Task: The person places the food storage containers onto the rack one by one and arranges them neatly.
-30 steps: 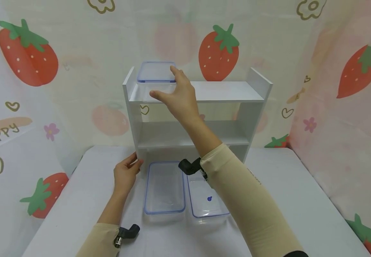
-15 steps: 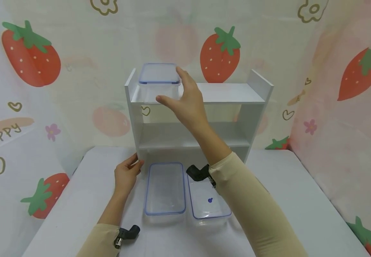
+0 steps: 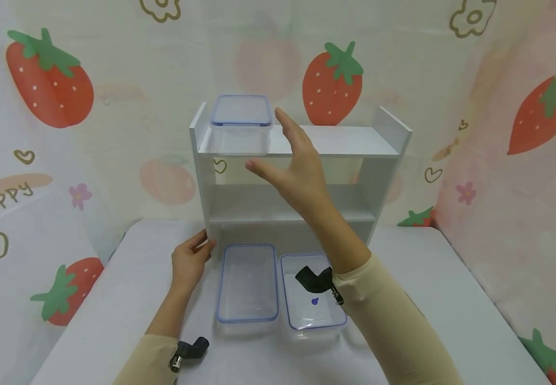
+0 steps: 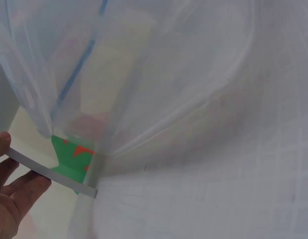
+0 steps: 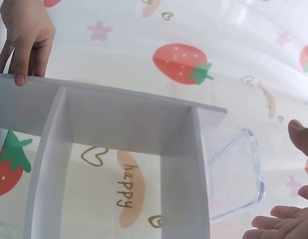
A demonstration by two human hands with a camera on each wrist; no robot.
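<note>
Altogether two hands (image 3: 189,261) (image 3: 303,174), one shelf (image 3: 258,204), three boxes (image 3: 241,128) (image 3: 248,284) (image 3: 303,303), whether lidded unclear.

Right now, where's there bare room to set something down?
The top shelf, between its container and the right side panel; the middle shelf; the table beyond the right sleeve. Crowded: the top shelf's left end and the table where two containers stand.

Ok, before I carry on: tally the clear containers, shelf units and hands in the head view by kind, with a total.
Containers: 3 (upper container, lower-left container, lower-right container)
Shelf units: 1 (white shelf unit)
Hands: 2 (left hand, right hand)
Total: 6
</note>
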